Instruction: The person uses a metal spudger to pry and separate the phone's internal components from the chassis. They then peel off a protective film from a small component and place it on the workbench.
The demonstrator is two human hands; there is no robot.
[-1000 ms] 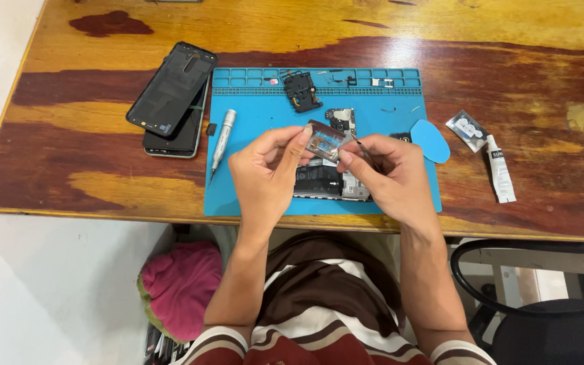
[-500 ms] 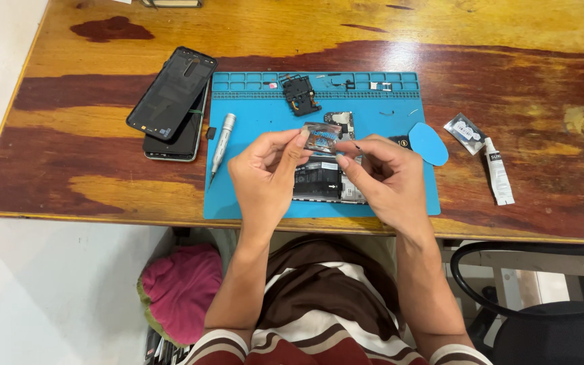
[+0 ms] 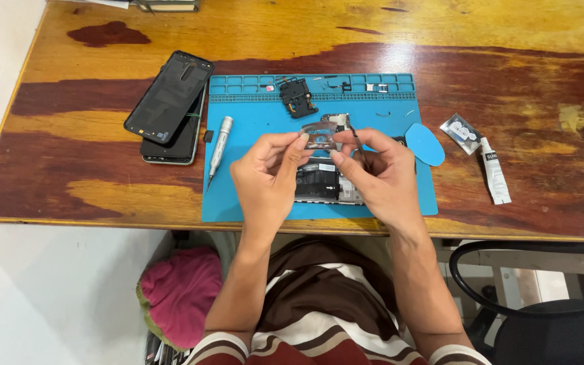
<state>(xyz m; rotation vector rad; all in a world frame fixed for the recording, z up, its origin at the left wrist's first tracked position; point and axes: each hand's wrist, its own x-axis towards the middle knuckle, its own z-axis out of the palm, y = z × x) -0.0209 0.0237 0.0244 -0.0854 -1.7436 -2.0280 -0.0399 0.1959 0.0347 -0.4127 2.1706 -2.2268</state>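
Hands meet over the blue mat [image 3: 251, 196] on the desk [image 3: 69, 135]. Left hand [image 3: 265, 179] pinches a small silvery phone part [image 3: 320, 136] between its fingers [image 3: 300, 140]. Right hand [image 3: 383, 177] closes its fingers on thin tweezers [image 3: 357, 143] just beside the part.

Lighting: we note bright, even daylight, perhaps entering from twelve o'clock. Glare: pale sheen on the wooden table [image 3: 522, 40] toward one o'clock. Shadows: soft, short. Focus: sharp centrally; we find slight edge softness.

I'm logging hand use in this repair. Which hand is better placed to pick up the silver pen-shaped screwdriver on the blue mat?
Left, probably. The silver pen-shaped screwdriver lies on the blue mat beside the left hand; the right hand sits farther off. Both pinch a small clear film piece.
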